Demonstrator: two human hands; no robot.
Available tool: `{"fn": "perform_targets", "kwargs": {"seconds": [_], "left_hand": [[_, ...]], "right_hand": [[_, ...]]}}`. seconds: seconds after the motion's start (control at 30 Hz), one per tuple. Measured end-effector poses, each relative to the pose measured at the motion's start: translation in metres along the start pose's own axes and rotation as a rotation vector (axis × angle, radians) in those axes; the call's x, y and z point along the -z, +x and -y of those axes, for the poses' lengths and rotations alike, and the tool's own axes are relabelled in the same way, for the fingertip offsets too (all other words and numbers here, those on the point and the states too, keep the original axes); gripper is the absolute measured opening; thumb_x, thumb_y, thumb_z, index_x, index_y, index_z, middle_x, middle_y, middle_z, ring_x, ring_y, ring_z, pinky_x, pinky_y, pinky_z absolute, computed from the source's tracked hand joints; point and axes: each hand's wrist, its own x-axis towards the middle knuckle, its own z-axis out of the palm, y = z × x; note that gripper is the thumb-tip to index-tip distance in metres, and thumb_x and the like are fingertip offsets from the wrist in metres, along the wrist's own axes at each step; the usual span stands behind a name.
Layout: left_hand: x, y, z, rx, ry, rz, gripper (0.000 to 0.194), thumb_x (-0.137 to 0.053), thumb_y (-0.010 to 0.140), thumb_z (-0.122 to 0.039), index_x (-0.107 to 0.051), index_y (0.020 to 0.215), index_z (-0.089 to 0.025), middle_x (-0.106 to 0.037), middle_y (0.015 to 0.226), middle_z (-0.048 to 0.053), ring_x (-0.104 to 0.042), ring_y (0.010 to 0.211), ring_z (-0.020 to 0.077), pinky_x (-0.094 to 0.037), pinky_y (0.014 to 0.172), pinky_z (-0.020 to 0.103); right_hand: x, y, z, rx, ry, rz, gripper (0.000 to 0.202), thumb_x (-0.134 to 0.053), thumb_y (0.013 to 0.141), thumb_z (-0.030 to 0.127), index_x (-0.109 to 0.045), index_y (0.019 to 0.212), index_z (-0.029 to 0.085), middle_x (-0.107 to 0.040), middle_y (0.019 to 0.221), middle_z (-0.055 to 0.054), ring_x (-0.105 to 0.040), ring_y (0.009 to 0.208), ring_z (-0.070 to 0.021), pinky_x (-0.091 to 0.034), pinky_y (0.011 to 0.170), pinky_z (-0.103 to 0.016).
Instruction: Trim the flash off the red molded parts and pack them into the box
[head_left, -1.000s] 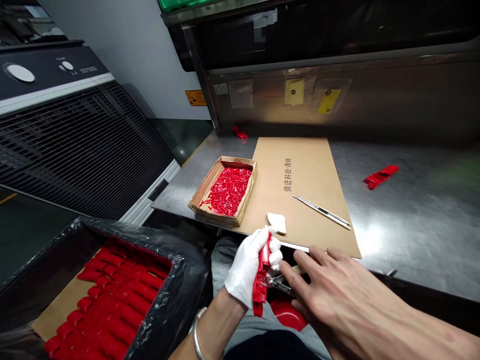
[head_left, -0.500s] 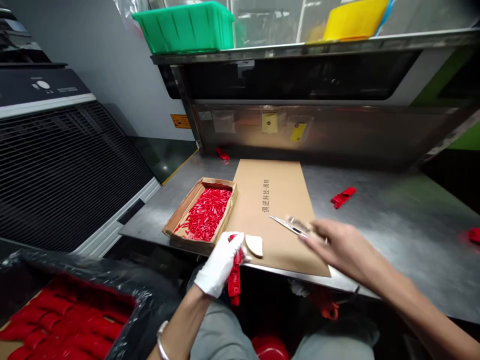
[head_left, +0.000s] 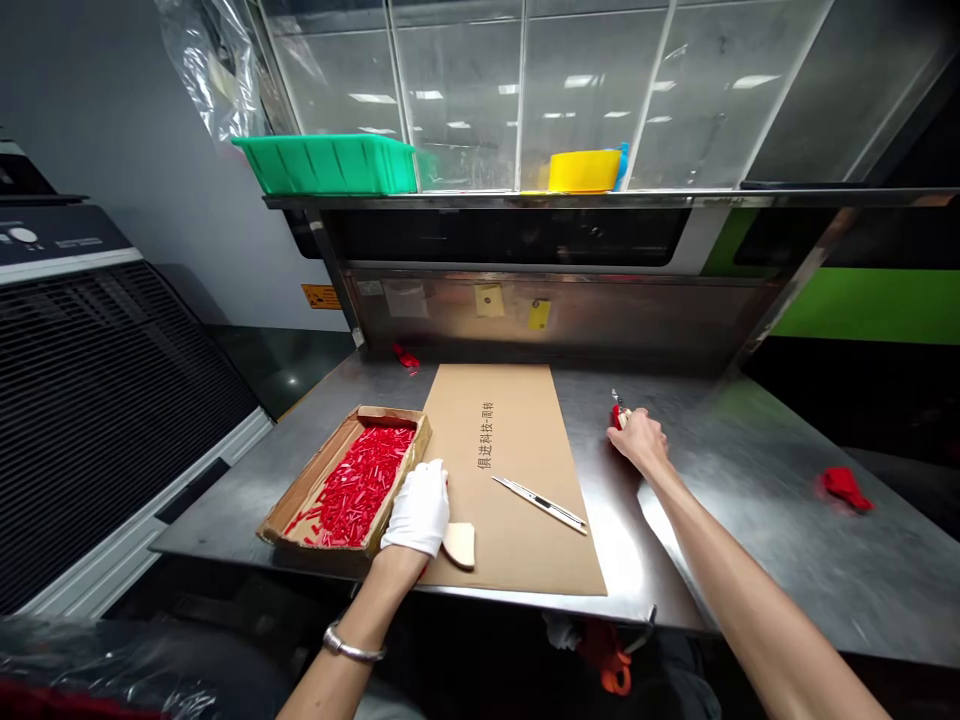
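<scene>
My left hand (head_left: 420, 508), in a white glove, is closed at the front of the table beside the cardboard tray. Bits of a red plastic part show at its edges; the glove covers most of it. My right hand (head_left: 643, 438), bare, reaches out past the cardboard sheet with its fingers closed together. A red plastic piece (head_left: 616, 414) and a small metal tip (head_left: 615, 396) show at its fingertips; the full shape of what it grips is hidden. A craft knife (head_left: 540, 503) lies on the cardboard sheet (head_left: 517, 560), near a cream-coloured flat piece (head_left: 460, 545).
The cardboard tray (head_left: 277, 510) holds many small red pieces (head_left: 360, 485). More red parts lie at the back left (head_left: 406, 356) and far right (head_left: 847, 487). Above the table, a shelf (head_left: 480, 201) bears a green bin (head_left: 330, 165) and a yellow container (head_left: 585, 171).
The knife has left my right hand and lies on the cardboard. That hand has moved out to the red piece on the right. My left hand has turned over its red part. The view has shifted.
</scene>
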Motion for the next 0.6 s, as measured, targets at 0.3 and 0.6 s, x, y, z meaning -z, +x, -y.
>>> {"fn": "perform_targets", "kwargs": {"seconds": [0.3,0.6], "left_hand": [[0.005,-0.059,-0.058,-0.048,-0.426,0.138,0.047,-0.033,0.098,-0.048,-0.051,0.131,-0.02,-0.068,0.11,0.013,-0.066,0.095,0.0236,-0.053,0.087,0.04],[0.025,-0.127,-0.09,0.371,-1.546,0.202,0.032,-0.055,0.091,-0.049,-0.063,0.103,-0.02,-0.055,0.073,0.0,-0.053,0.065,0.0119,-0.048,0.064,0.024]], "right_hand": [[0.006,-0.147,0.022,0.592,0.506,0.453,0.038,-0.063,0.088,0.048,-0.059,0.112,0.02,-0.066,0.092,-0.003,-0.063,0.078,-0.0192,-0.052,0.071,-0.029],[-0.018,-0.246,0.019,0.372,1.033,0.855,0.03,-0.069,0.089,0.043,-0.056,0.104,0.021,-0.059,0.089,-0.002,-0.055,0.075,-0.0139,-0.048,0.069,-0.024]]}}
